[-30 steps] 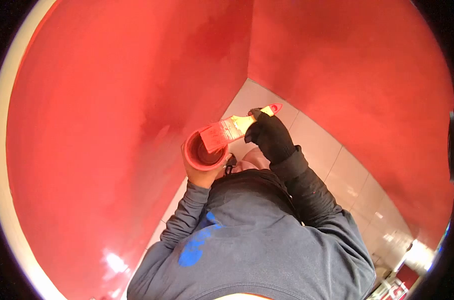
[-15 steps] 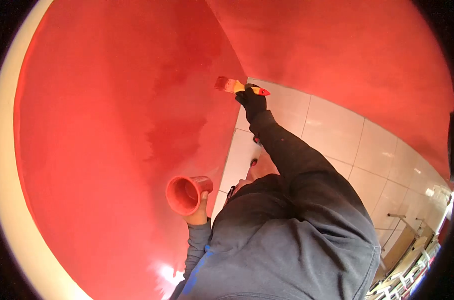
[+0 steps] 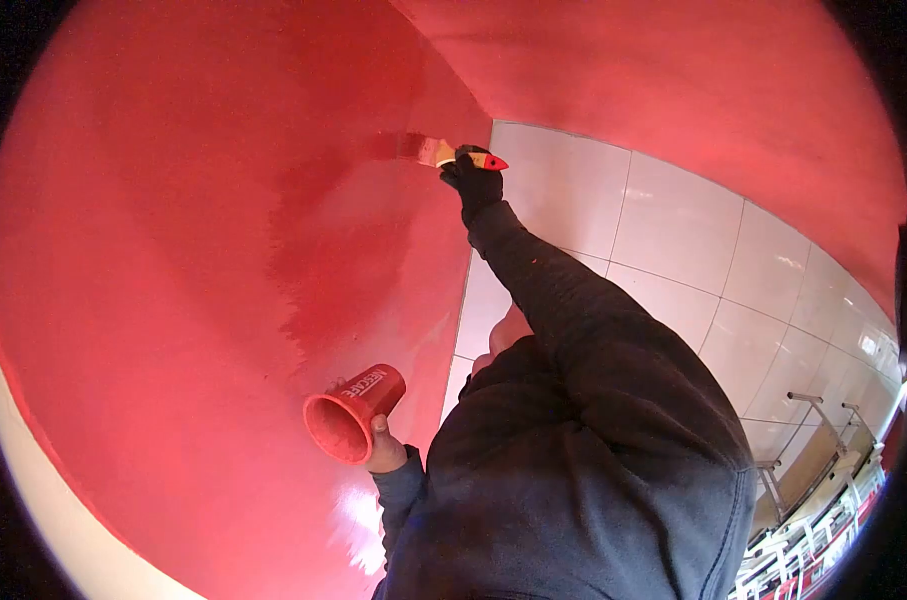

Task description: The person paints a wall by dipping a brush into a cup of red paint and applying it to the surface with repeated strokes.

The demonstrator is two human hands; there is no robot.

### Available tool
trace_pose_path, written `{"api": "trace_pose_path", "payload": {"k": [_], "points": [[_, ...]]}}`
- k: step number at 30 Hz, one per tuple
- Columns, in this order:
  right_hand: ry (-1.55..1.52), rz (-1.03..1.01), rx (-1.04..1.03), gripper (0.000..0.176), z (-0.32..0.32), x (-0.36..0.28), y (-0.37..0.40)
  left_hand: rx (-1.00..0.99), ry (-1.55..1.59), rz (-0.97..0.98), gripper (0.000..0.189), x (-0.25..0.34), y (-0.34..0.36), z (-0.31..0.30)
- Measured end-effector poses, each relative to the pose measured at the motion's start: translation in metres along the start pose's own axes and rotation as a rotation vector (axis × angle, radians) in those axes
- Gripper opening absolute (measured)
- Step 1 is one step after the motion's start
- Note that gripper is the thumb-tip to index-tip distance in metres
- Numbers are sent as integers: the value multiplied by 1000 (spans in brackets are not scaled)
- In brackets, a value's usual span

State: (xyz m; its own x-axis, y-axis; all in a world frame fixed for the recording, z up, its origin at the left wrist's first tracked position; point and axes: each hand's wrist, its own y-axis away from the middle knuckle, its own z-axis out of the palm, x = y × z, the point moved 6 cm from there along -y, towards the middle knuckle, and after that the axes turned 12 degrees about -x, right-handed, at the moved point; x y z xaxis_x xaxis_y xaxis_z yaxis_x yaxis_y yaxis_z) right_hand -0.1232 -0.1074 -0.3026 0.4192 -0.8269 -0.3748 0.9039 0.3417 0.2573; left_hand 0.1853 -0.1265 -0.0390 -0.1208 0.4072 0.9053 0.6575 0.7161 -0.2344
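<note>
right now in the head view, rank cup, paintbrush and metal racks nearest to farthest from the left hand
1. cup: held in the left hand, low by the red wall.
2. paintbrush: ahead in the gloved right hand, bristles on the wall.
3. metal racks: far lower right, on the tiled floor.

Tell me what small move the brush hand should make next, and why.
Probably drag the brush sideways along the red wall, spreading the darker streak at its bristles into the paler patches beside it. The gloved right hand grips it with bristles pressed to the wall near the corner; the left hand holds the red cup low, apart from the brush.
</note>
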Motion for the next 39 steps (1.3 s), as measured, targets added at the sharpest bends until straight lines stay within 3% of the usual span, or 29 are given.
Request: {"api": "trace_pose_path", "payload": {"k": [4, 8, 11, 15, 20, 23, 25, 27, 30, 35, 39], "points": [[-6, -116, -104, 20, 40, 2, -1, -6, -65, -13, 87, -12, -1, -9], [40, -213, -209, 18, 90, -47, 21, 7, -80, -5, 86, 14, -7, -6], [60, -234, -88, 17, 54, -44, 6, 13, -101, -3, 85, 17, -6, -7], [408, -99, -17, 18, 31, -24, -40, 25, -78, -18, 84, 30, -13, 4], [167, -174, -286, 19, 121, -75, -15, 58, -70, -29, 82, 33, -15, 13], [135, -265, -264, 18, 112, -94, -7, 64, -45, -10, 81, 38, -15, 11], [306, -254, -189, 17, 81, -70, -25, 19, -27, -42, 88, 35, -12, 7], [401, -128, -142, 16, 61, -43, -41, 24, -45, -37, 88, 36, -12, 7], [282, -172, -258, 16, 116, -52, -19, 20, -79, -46, 88, 34, -11, 1], [31, -215, -477, 18, 216, -135, 19, 2, -114, -73, 88, 41, -13, 6], [-113, -194, -485, 22, 208, -132, 6, 8, -77, -79, 88, 42, -12, 7]]}}
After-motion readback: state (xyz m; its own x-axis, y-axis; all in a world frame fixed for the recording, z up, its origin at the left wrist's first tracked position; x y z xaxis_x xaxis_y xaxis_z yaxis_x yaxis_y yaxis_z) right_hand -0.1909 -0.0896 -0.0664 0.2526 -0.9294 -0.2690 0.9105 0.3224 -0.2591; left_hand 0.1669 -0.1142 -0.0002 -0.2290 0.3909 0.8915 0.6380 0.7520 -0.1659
